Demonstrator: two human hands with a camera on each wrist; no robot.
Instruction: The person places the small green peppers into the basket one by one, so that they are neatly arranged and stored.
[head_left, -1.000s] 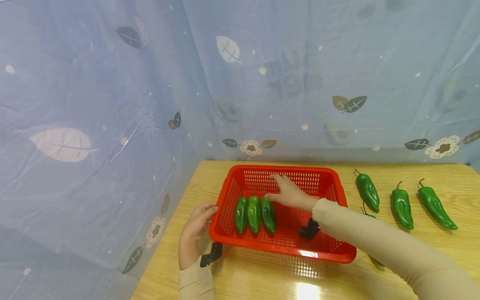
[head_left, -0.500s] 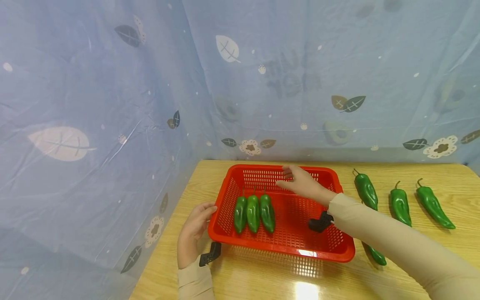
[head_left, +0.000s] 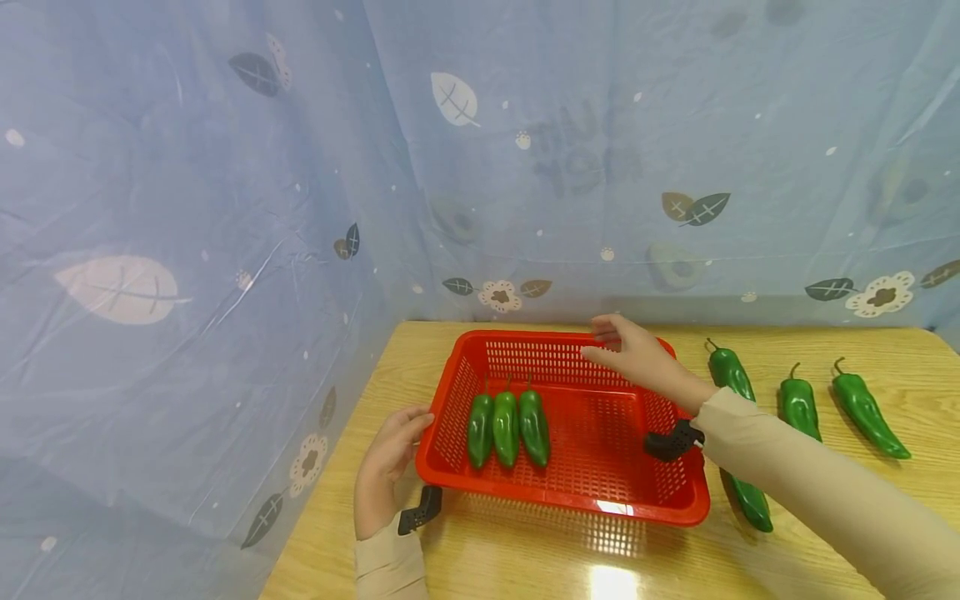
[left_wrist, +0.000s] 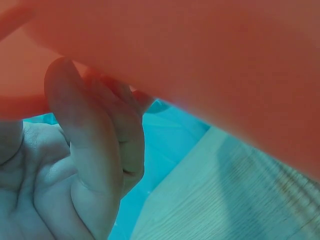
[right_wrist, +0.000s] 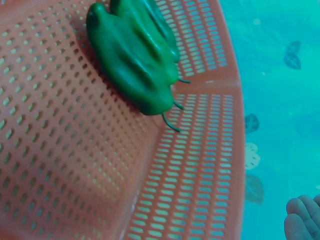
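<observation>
A red plastic basket with slotted walls stands on the table. Three green peppers lie side by side in its left part, stems toward the back; the right wrist view shows these peppers too. At the basket's left rim, my left hand holds on with its fingers; close up, the left wrist view shows that hand against the rim. My right hand hovers over the back right of the basket, fingers loosely extended, with nothing in it. Its fingertips show at a corner of the right wrist view.
Right of the basket several more green peppers lie on the wooden table, among them one pepper farthest right and one partly behind the right sleeve. A blue patterned sheet hangs behind and to the left.
My right hand has drawn away from the third pepper, moving right across the basket toward its back right corner. The peppers in the basket and my left hand stay put.
</observation>
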